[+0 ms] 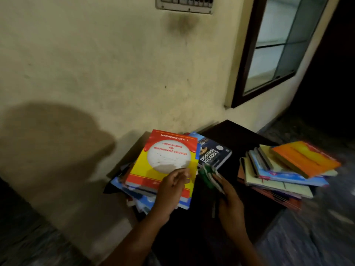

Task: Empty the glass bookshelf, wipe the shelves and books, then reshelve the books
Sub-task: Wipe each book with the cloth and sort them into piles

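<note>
1. My main worry on this feed is the left stack (134,191). Its lower books are splayed and jut past the near edge of the dark table (230,131), so a sideways tug on top could slide several off.
2. The Mathematics I book (165,160) lies on top of that stack. My left hand (172,187) rests on its near right corner with fingers bent. I cannot tell whether they pinch the edge or only press on it.
3. My right hand (228,198) holds a green-and-white item (208,175), fingers laid along it. It is too blurred to name, and it looks loosely held, so it could slip.
4. The Engineering Mechanics book (213,154) sits half under the Mathematics book, just beside that item. Lifting the top book carelessly may drag it along.
5. The right stack (278,179) is untidy, and the orange book (305,158) lies tilted on top, likely to slide if bumped.
6. The glass bookshelf (265,66) hangs up to the right, well apart, and the part in view shows no books.
7. A wall vent (184,3) sits above. The room is dim, which makes edges hard to judge.
</note>
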Action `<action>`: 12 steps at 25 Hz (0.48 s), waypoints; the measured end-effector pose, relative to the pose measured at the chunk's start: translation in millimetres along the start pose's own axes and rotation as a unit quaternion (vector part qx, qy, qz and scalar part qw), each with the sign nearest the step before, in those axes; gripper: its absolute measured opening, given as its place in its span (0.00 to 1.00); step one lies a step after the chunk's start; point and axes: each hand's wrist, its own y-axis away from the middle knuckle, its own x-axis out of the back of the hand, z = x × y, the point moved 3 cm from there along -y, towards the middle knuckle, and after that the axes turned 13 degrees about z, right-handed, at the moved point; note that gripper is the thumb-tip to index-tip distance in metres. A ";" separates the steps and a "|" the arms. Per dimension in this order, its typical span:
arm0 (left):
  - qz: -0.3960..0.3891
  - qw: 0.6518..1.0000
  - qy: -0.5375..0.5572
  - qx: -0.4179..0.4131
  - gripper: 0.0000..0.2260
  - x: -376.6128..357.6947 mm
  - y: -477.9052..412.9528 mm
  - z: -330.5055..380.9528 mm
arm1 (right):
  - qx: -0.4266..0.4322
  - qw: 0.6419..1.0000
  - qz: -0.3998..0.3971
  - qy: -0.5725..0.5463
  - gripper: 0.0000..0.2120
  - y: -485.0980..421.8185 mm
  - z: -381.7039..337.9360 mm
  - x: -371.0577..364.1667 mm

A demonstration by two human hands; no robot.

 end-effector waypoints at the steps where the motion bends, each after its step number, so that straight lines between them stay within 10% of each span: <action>1: -0.018 0.998 0.023 0.053 0.07 -22.6 -0.5 -4.5 | -0.012 1.000 0.020 0.012 0.31 -0.6 7.5 18.9; 8: -0.025 0.882 0.223 0.413 0.21 -154.3 -42.4 -73.5 | -0.077 0.990 0.077 0.087 0.37 6.5 60.6 117.5; 12: 0.087 0.862 0.260 0.427 0.23 -169.2 -86.5 -108.3 | -0.100 0.983 0.056 0.140 0.26 10.4 63.3 121.7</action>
